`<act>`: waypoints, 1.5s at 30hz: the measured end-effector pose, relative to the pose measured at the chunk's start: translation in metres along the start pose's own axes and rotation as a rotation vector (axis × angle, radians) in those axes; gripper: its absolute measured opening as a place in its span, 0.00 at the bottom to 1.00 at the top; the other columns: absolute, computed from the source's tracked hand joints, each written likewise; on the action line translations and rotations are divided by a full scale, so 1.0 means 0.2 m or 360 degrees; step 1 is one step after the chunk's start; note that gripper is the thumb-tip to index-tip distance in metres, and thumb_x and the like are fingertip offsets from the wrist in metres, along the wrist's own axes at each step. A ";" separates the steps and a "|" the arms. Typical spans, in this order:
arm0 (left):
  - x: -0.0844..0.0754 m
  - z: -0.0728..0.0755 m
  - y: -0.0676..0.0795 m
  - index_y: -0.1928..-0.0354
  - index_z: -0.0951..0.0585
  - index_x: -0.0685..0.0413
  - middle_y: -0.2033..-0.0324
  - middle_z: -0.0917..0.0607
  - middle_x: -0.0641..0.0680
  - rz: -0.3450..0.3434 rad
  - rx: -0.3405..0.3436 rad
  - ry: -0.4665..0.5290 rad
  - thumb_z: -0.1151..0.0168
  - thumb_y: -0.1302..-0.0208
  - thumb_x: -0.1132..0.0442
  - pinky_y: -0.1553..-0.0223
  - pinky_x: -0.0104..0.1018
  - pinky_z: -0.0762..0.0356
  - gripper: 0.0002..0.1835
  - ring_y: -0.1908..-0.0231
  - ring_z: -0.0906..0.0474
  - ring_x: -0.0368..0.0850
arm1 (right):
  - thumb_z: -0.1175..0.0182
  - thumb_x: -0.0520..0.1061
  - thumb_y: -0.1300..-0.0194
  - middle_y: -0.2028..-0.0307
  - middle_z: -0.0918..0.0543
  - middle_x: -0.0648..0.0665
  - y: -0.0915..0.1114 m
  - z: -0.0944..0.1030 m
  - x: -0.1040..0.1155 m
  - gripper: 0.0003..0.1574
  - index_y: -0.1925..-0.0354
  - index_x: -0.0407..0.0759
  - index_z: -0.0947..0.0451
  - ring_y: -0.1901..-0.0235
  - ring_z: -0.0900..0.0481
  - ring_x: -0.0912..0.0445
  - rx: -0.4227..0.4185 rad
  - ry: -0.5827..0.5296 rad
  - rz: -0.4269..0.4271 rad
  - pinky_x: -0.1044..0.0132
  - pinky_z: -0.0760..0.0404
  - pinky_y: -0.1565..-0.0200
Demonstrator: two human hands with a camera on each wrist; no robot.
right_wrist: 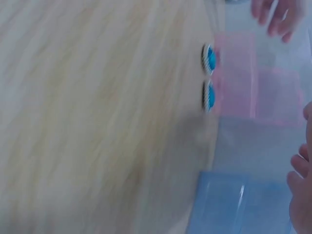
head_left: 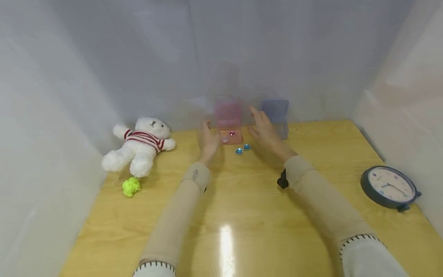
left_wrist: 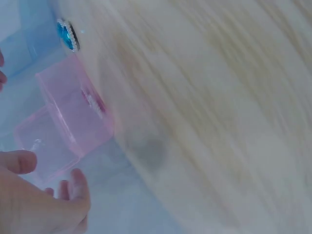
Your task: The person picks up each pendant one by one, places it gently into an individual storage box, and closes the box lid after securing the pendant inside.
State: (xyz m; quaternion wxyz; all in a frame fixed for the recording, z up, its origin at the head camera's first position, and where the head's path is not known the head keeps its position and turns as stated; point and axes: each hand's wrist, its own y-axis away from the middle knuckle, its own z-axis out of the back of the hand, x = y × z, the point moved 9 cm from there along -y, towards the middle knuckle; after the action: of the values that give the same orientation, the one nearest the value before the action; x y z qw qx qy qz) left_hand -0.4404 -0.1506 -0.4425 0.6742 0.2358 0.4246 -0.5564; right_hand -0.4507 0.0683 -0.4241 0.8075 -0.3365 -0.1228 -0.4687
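Observation:
At the back of the table a clear pink box [head_left: 237, 139] stands with its lid [head_left: 228, 113] raised. Inside lie a pink gem [head_left: 232, 133] and a paler piece [head_left: 225, 139]. My left hand [head_left: 209, 141] is beside the box's left side, thumb and fingers apart and holding nothing. Two blue gems [head_left: 238, 151] with silvery rims lie just in front of the box, seen edge-on in the right wrist view [right_wrist: 208, 96]. Fingers spread, my right hand [head_left: 265, 130] hovers between the pink box and a clear blue box [right_wrist: 219, 204], which also has its lid [head_left: 275, 110] up.
To the left, a white teddy bear [head_left: 140, 144] in a striped top lies on the table [head_left: 242, 200], with a yellow-green fuzzy ball [head_left: 131, 187] below its feet. A round dark-rimmed clock [head_left: 391, 186] lies near the right edge. Pale sheeting [head_left: 225, 50] rises behind the table.

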 end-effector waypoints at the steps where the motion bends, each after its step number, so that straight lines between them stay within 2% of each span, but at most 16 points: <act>1: -0.03 0.01 0.00 0.27 0.30 0.56 0.34 0.23 0.63 -0.0057 0.0005 -0.0035 0.41 0.25 0.62 0.28 0.53 0.27 0.27 0.32 0.28 0.60 | 0.44 0.46 0.19 0.32 0.31 0.31 0.01 0.03 -0.03 0.45 0.16 0.46 0.55 0.34 0.28 0.37 -0.0042 0.0011 -0.0001 0.40 0.23 0.31; 3: -0.08 -0.01 0.00 0.29 0.28 0.56 0.36 0.22 0.63 -0.0178 0.0066 -0.0078 0.40 0.27 0.66 0.32 0.52 0.23 0.26 0.35 0.25 0.59 | 0.46 0.48 0.18 0.30 0.33 0.28 0.03 0.08 -0.07 0.44 0.16 0.43 0.56 0.31 0.31 0.35 -0.0107 -0.0032 -0.0010 0.38 0.27 0.29; 5: -0.12 -0.04 0.03 0.33 0.23 0.57 0.40 0.19 0.62 -0.0278 0.0179 -0.0108 0.40 0.27 0.68 0.37 0.51 0.18 0.22 0.40 0.21 0.58 | 0.50 0.50 0.16 0.30 0.33 0.26 0.05 0.13 -0.12 0.42 0.17 0.40 0.55 0.30 0.33 0.33 -0.0151 -0.0065 -0.0022 0.37 0.30 0.28; 9: -0.19 -0.17 0.12 0.44 0.16 0.56 0.48 0.14 0.58 -0.0473 0.0464 -0.0248 0.41 0.24 0.61 0.43 0.47 0.15 0.13 0.48 0.17 0.53 | 0.53 0.54 0.15 0.28 0.35 0.26 0.11 0.20 -0.21 0.40 0.17 0.41 0.53 0.28 0.35 0.32 -0.0215 -0.0122 -0.0074 0.35 0.33 0.26; 12: -0.21 -0.25 0.17 0.50 0.14 0.53 0.52 0.12 0.55 -0.0601 0.0561 -0.0496 0.41 0.24 0.54 0.42 0.45 0.15 0.13 0.49 0.17 0.51 | 0.51 0.53 0.16 0.29 0.37 0.26 0.15 0.23 -0.28 0.36 0.20 0.39 0.45 0.30 0.33 0.32 -0.0294 -0.0136 -0.0127 0.35 0.28 0.30; 15: -0.20 -0.31 0.21 0.47 0.17 0.51 0.51 0.10 0.54 -0.0686 0.0605 -0.0741 0.40 0.26 0.53 0.42 0.44 0.15 0.13 0.49 0.16 0.51 | 0.47 0.50 0.17 0.29 0.39 0.26 0.18 0.26 -0.34 0.30 0.27 0.35 0.35 0.30 0.32 0.31 -0.0381 -0.0173 -0.0204 0.35 0.26 0.33; 17: -0.19 -0.35 0.22 0.42 0.20 0.51 0.47 0.11 0.54 -0.0687 0.0645 -0.0805 0.38 0.26 0.55 0.40 0.46 0.15 0.16 0.46 0.16 0.53 | 0.45 0.48 0.18 0.28 0.40 0.27 0.20 0.26 -0.39 0.27 0.31 0.33 0.32 0.29 0.33 0.31 -0.0420 -0.0219 -0.0281 0.35 0.26 0.31; 21: -0.16 -0.39 0.24 0.32 0.27 0.56 0.36 0.16 0.59 -0.0676 0.0719 -0.0824 0.34 0.27 0.60 0.31 0.50 0.19 0.25 0.36 0.18 0.57 | 0.41 0.46 0.21 0.28 0.37 0.26 0.23 0.26 -0.48 0.29 0.31 0.31 0.32 0.28 0.34 0.31 -0.0438 -0.0307 -0.0443 0.36 0.32 0.25; 23: -0.15 -0.40 0.25 0.32 0.27 0.58 0.36 0.17 0.61 -0.0667 0.0761 -0.0856 0.33 0.28 0.61 0.30 0.50 0.20 0.26 0.35 0.19 0.58 | 0.40 0.44 0.22 0.29 0.35 0.25 0.24 0.24 -0.52 0.30 0.30 0.30 0.32 0.27 0.35 0.32 -0.0414 -0.0334 -0.0509 0.38 0.35 0.23; 25: -0.13 -0.42 0.26 0.31 0.27 0.59 0.37 0.17 0.62 -0.0663 0.0790 -0.0903 0.34 0.29 0.64 0.32 0.49 0.19 0.27 0.36 0.18 0.58 | 0.39 0.43 0.22 0.29 0.32 0.25 0.25 0.23 -0.55 0.31 0.30 0.29 0.32 0.30 0.33 0.31 -0.0373 -0.0370 -0.0564 0.39 0.32 0.25; 29: -0.13 -0.43 0.27 0.35 0.23 0.61 0.45 0.13 0.62 -0.0661 0.0816 -0.0941 0.35 0.29 0.67 0.39 0.47 0.14 0.22 0.43 0.15 0.57 | 0.39 0.44 0.22 0.27 0.30 0.28 0.27 0.19 -0.59 0.31 0.29 0.31 0.32 0.32 0.27 0.30 -0.0302 -0.0466 -0.0681 0.40 0.24 0.30; 32: -0.14 -0.44 0.27 0.35 0.25 0.61 0.47 0.13 0.61 -0.0677 0.0809 -0.0968 0.33 0.29 0.65 0.38 0.47 0.15 0.23 0.45 0.15 0.57 | 0.39 0.46 0.22 0.27 0.29 0.28 0.28 0.17 -0.60 0.31 0.29 0.32 0.32 0.31 0.26 0.31 -0.0278 -0.0502 -0.0747 0.40 0.23 0.30; 35: -0.14 -0.44 0.27 0.41 0.21 0.61 0.51 0.12 0.60 -0.0672 0.0817 -0.0988 0.31 0.30 0.64 0.41 0.46 0.14 0.19 0.48 0.14 0.56 | 0.39 0.47 0.22 0.27 0.27 0.28 0.28 0.17 -0.61 0.30 0.30 0.33 0.31 0.30 0.25 0.32 -0.0259 -0.0472 -0.0778 0.41 0.22 0.30; 39: -0.13 -0.45 0.27 0.55 0.17 0.58 0.57 0.12 0.58 -0.0665 0.0836 -0.1020 0.32 0.31 0.67 0.47 0.44 0.13 0.06 0.55 0.15 0.53 | 0.40 0.47 0.21 0.27 0.28 0.29 0.27 0.15 -0.61 0.31 0.29 0.34 0.31 0.30 0.26 0.32 -0.0230 -0.0457 -0.0794 0.41 0.22 0.30; 45: -0.14 -0.46 0.28 0.58 0.15 0.57 0.55 0.13 0.58 -0.0757 0.0829 -0.1078 0.39 0.28 0.69 0.46 0.46 0.14 0.04 0.54 0.17 0.53 | 0.38 0.45 0.22 0.26 0.29 0.30 0.28 0.13 -0.61 0.31 0.29 0.32 0.31 0.26 0.30 0.34 -0.0222 -0.0602 -0.0816 0.44 0.26 0.25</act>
State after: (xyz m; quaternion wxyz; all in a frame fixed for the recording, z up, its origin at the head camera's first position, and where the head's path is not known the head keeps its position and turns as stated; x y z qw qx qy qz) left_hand -0.4160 -0.0482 -0.4766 0.5474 0.0987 0.0702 -0.8281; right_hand -0.4664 0.1864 -0.4913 0.6009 -0.4304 -0.3190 -0.5932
